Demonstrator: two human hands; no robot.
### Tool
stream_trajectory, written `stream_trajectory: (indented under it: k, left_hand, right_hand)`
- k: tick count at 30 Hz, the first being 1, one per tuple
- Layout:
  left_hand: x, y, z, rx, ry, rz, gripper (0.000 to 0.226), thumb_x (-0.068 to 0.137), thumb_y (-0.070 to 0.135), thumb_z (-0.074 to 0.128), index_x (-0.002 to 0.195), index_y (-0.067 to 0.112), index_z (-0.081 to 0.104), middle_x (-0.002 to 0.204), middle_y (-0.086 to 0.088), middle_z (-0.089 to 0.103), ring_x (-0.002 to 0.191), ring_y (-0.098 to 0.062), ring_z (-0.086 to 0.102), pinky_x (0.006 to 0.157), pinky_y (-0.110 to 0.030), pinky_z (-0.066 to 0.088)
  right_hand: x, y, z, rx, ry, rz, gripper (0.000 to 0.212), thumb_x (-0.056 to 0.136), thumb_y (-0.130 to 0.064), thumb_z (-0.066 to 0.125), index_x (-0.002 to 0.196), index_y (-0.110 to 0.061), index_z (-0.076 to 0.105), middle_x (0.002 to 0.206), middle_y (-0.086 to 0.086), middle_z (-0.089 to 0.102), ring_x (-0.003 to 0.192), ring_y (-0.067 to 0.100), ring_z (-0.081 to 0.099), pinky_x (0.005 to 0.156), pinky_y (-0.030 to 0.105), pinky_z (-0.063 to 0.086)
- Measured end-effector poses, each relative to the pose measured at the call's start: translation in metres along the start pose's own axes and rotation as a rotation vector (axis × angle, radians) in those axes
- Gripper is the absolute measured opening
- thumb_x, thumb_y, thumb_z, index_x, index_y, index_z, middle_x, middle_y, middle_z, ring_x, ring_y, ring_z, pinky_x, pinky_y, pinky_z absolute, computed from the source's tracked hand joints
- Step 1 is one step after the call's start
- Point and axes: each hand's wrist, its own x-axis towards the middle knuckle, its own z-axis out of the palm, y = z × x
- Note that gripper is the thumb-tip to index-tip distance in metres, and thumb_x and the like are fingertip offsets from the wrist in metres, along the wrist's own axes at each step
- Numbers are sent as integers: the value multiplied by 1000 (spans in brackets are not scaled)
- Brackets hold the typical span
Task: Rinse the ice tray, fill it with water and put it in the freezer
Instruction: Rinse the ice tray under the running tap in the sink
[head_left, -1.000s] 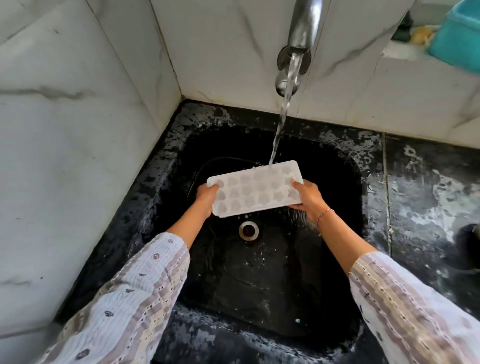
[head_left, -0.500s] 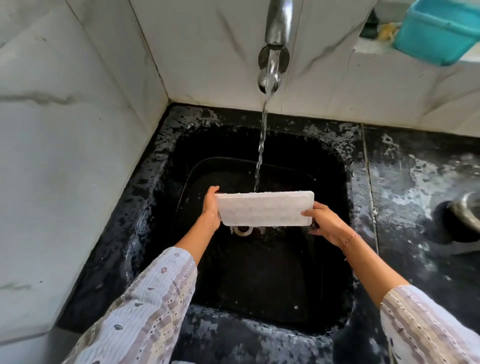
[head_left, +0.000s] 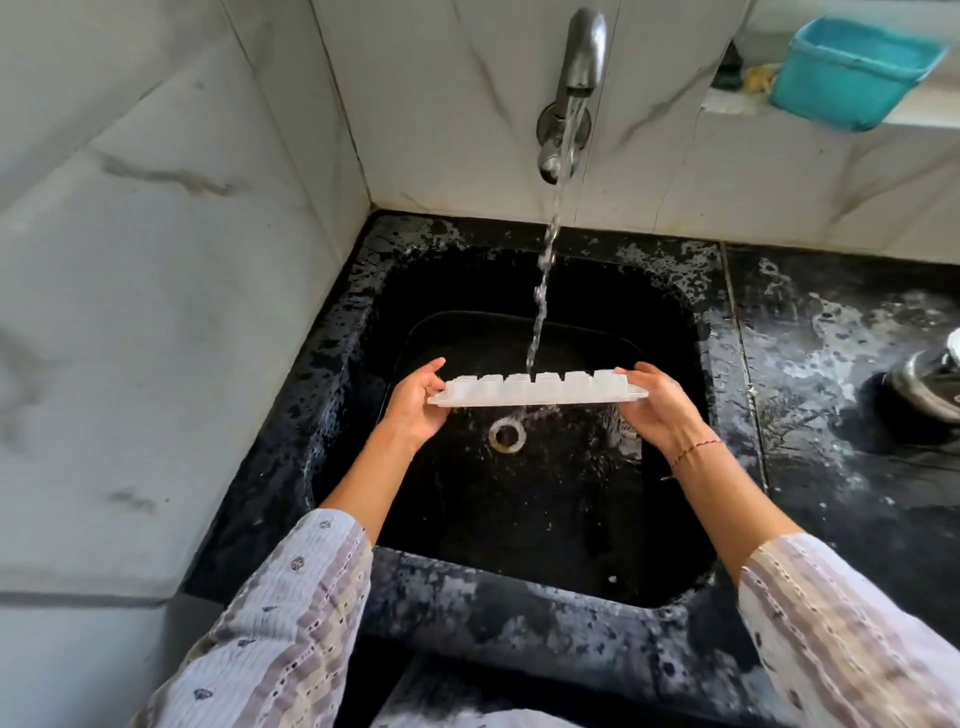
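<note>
One ice tray, two hands, one tap, one teal tub.

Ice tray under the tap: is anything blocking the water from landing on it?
Nothing visible does. The stream falls freely from the tap onto the ice tray, held over the sink by the left hand and right hand at its ends.

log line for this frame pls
phase: rinse | ice tray: flipped, cup bottoms up, under tap stream | left hand: grips left end | right hand: grips right end | over sink
</note>
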Motion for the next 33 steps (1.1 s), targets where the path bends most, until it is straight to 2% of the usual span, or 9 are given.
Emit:
stream_trajectory:
  k: [4, 6, 9, 13, 17, 21, 26, 29, 33]
  left_hand:
    - [-15, 13, -3, 108, -110, -116, 34, 95, 33, 48, 115, 6, 52, 109, -13, 61, 87, -22, 63, 70, -31, 53]
    - [-17, 24, 2, 276, -183, -49, 30, 95, 33, 51, 105, 8, 63, 103, -10, 66, 87, -21, 65, 76, -31, 54]
    - [-16, 35, 8, 517, -47, 209, 13, 91, 31, 60, 91, 19, 66, 92, -1, 66, 85, -18, 62, 74, -27, 49]
    - [-8, 17, -3, 761, 15, 217, 32, 94, 36, 55, 112, 11, 61, 102, -2, 60, 94, -17, 55, 74, -25, 44]
    - [-11, 9, -8, 678, 36, 296, 21, 93, 33, 56, 100, 13, 61, 90, 2, 63, 86, -16, 60, 70, -23, 47]
    - [-12, 8, -8, 612, 35, 288, 24, 93, 34, 57, 106, 15, 62, 103, -4, 67, 96, -21, 63, 86, -36, 51]
    - [-8, 10, -12, 521, 129, 241, 22, 98, 19, 40, 91, 17, 61, 89, 0, 62, 74, -12, 58, 65, -26, 47]
    - [-4, 15, -10, 508, 140, 258, 28, 97, 16, 39, 78, 20, 58, 82, 3, 60, 72, -10, 55, 65, -25, 45]
    - [2, 28, -3, 529, 129, 268, 25, 97, 16, 41, 81, 20, 60, 81, 2, 62, 73, -13, 56, 65, -26, 45]
  right_hand:
    - [-13, -9, 2, -302, -60, -10, 58, 86, 5, 48, 141, -5, 34, 128, 17, 50, 102, 26, 57, 67, 32, 47]
    - [-16, -11, 6, -369, -62, -95, 52, 86, -4, 53, 137, -10, 43, 128, 13, 54, 110, 27, 56, 76, 35, 50]
    - [-17, -7, 13, -458, 6, -343, 50, 85, -19, 64, 132, -17, 50, 133, 5, 53, 119, 22, 52, 99, 41, 46]
    - [-17, 17, 14, -646, 29, -351, 53, 89, -21, 61, 139, -15, 42, 138, 4, 47, 119, 19, 52, 94, 31, 47]
    - [-15, 17, 13, -711, 25, -384, 56, 88, -28, 63, 139, -19, 41, 139, 2, 48, 123, 22, 51, 101, 43, 47]
    - [-9, 12, 18, -735, 33, -417, 55, 88, -26, 63, 139, -19, 42, 144, 3, 44, 129, 21, 45, 105, 44, 44]
    - [-5, -2, 36, -847, 33, -404, 51, 90, -34, 58, 136, -16, 47, 138, 6, 51, 124, 23, 51, 104, 39, 44]
    - [-4, -41, 77, -868, 214, -621, 41, 93, -32, 52, 124, -6, 58, 124, 12, 62, 118, 25, 55, 94, 28, 41]
    - [15, -106, 141, -929, 325, -683, 39, 92, -35, 49, 90, 0, 66, 97, 21, 66, 96, 32, 60, 74, 31, 40]
